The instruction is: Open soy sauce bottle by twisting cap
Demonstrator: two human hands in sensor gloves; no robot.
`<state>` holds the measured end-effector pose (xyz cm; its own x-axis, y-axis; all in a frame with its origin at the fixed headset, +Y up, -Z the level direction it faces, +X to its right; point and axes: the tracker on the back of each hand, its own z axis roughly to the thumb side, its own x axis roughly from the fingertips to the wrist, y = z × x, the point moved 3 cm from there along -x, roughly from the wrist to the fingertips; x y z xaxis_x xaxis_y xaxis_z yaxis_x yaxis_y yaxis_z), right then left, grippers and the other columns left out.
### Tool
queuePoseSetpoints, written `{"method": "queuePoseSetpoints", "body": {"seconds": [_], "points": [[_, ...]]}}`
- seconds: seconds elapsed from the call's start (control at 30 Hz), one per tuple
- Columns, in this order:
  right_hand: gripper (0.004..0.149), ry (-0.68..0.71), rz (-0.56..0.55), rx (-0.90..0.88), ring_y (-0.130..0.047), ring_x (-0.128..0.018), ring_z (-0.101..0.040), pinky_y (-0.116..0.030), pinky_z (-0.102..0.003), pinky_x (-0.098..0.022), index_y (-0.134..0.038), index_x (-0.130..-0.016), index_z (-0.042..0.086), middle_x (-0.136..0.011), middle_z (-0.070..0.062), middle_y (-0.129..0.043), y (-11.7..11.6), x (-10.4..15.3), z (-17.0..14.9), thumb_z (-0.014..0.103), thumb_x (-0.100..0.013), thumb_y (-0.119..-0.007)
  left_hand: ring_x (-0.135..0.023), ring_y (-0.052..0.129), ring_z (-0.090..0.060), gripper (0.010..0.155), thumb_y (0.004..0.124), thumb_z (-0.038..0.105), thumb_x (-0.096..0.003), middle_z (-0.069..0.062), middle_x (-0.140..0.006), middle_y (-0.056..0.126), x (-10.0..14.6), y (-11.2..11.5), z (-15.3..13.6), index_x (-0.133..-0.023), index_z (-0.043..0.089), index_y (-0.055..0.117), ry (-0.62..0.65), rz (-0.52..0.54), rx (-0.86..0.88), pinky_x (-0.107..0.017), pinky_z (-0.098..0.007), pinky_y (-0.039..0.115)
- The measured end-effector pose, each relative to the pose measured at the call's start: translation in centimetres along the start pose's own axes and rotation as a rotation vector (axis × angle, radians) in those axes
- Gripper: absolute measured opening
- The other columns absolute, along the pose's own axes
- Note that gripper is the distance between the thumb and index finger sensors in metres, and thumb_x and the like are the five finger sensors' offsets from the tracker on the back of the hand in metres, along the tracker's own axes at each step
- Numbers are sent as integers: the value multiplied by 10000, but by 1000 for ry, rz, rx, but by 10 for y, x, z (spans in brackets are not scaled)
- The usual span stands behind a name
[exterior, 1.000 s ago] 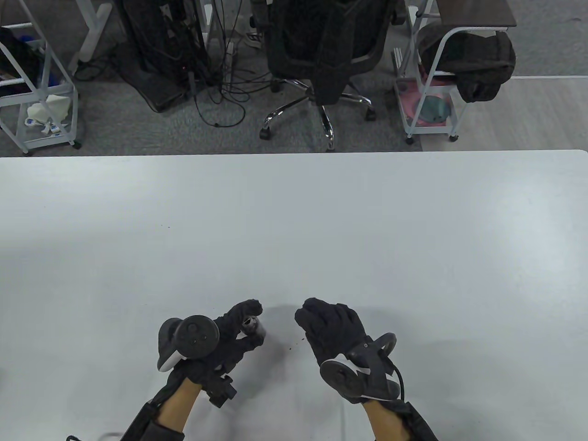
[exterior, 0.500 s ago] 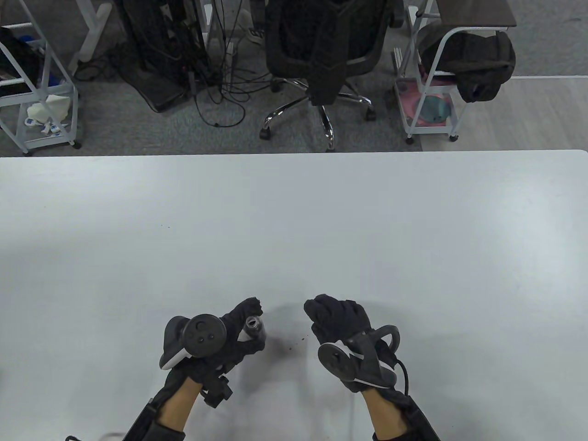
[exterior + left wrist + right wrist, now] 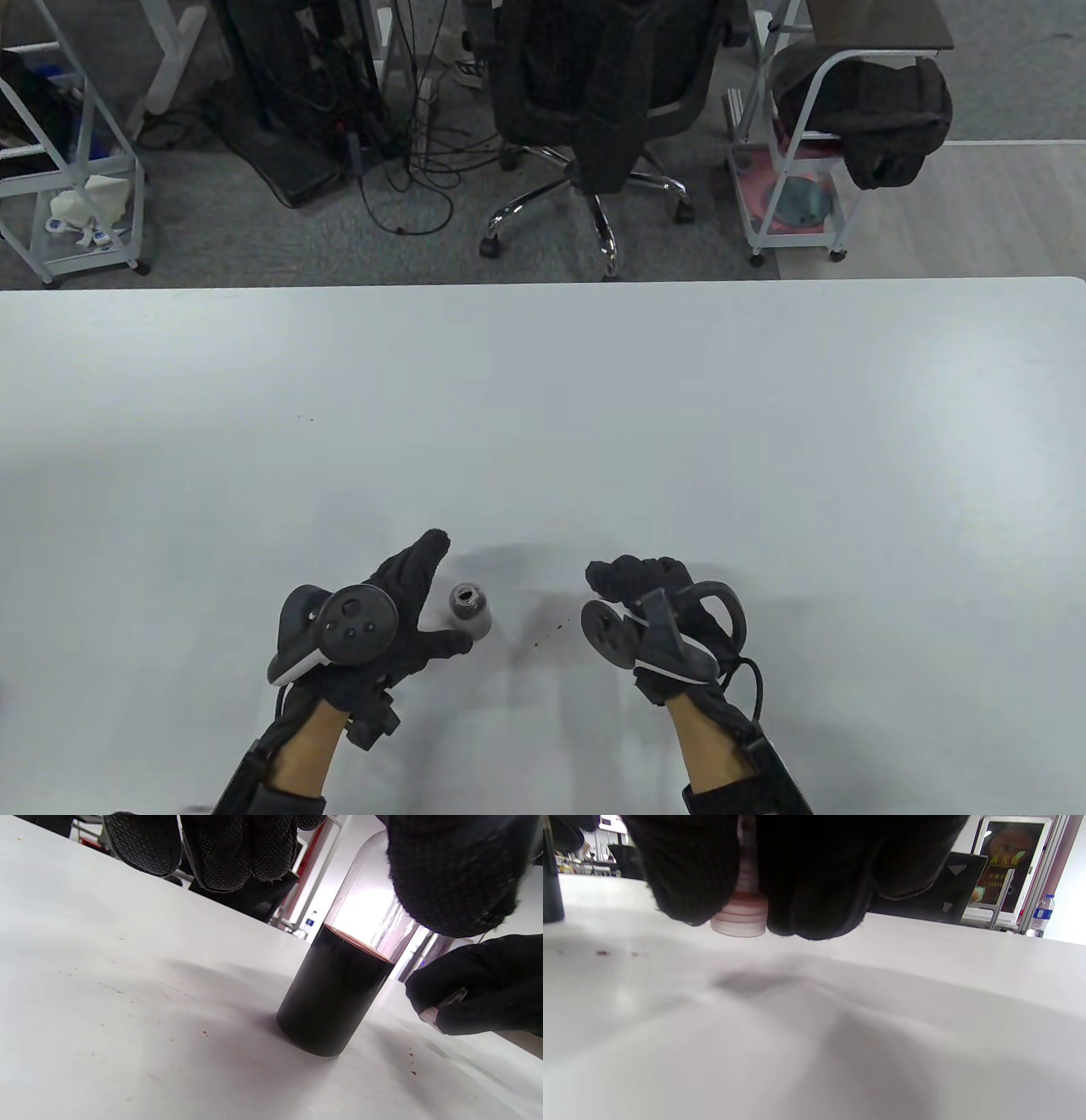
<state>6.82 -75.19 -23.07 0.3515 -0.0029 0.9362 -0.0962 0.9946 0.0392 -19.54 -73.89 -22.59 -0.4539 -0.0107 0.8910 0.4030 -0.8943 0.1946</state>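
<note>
A clear, round plastic soy sauce bottle stands upright near the near edge of the white table, its mouth uncapped. Dark, almost black sauce fills its lower part; the wall above is transparent. The left hand lies spread just left of the bottle, fingers apart from it. The right hand, to the bottle's right, is curled around a pale ribbed cap, held just above the tabletop. Small reddish-brown drops speckle the table between bottle and right hand.
</note>
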Motion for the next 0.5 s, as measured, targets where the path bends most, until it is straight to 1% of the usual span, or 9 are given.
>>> {"method": "queuePoseSetpoints", "body": {"seconds": [0.03,0.1,0.17,0.3,0.33,0.4,0.5], "points": [[499,-1,15,3,-1007,-684,-171,-751,-513,-684,-753,-985,294,-911,-1,-892,-3,-1,0,467,-527,-848,-1007,765,-446,1083,878,639,-379,-190,-1155,569,0,0,0,-1157,134,317,1,0,-8,-682,-613,681],[503,5,81,30,-1002,-681,-173,-749,-516,-684,-755,-984,289,-910,-3,-888,-12,-4,2,472,-525,-849,-1005,770,-443,1076,875,642,-381,-189,-1154,573,0,0,1,-1158,141,326,4,-2,-15,-682,-611,683],[503,-2,60,27,-993,-680,-170,-743,-521,-687,-756,-982,294,-904,-1,-883,-11,-4,2,477,-523,-842,-1004,770,-443,1072,870,645,-382,-186,-1154,574,0,0,1,-1158,141,328,5,2,-24,-681,-610,684],[509,-11,73,24,-987,-687,-170,-740,-524,-689,-745,-988,299,-912,4,-871,-12,-5,1,494,-526,-832,-1014,752,-449,1075,872,644,-381,-192,-1157,566,1,-2,0,-1159,141,328,-1,16,-60,-689,-624,662],[513,-11,78,21,-985,-696,-175,-735,-527,-691,-740,-993,300,-918,4,-867,-13,-5,1,496,-528,-830,-1021,740,-454,1076,872,647,-377,-194,-1160,558,1,-2,0,-1159,142,332,-5,20,-81,-697,-641,635],[531,-10,74,29,-982,-712,-179,-732,-526,-693,-736,-1006,293,-926,4,-865,-12,-4,1,513,-531,-824,-1079,625,-486,1083,868,656,-372,-212,-1185,491,3,-4,-1,-1162,144,333,-21,35,-140,-705,-764,450],[645,-12,65,36,-963,-773,-202,-716,-536,-705,-680,-1069,269,-996,-18,-825,-11,-2,-1,589,-521,-792,-1119,497,-520,1106,856,682,-357,-227,-1208,407,4,-7,-4,-1168,150,325,-37,52,-231,-679,-819,316]]}}
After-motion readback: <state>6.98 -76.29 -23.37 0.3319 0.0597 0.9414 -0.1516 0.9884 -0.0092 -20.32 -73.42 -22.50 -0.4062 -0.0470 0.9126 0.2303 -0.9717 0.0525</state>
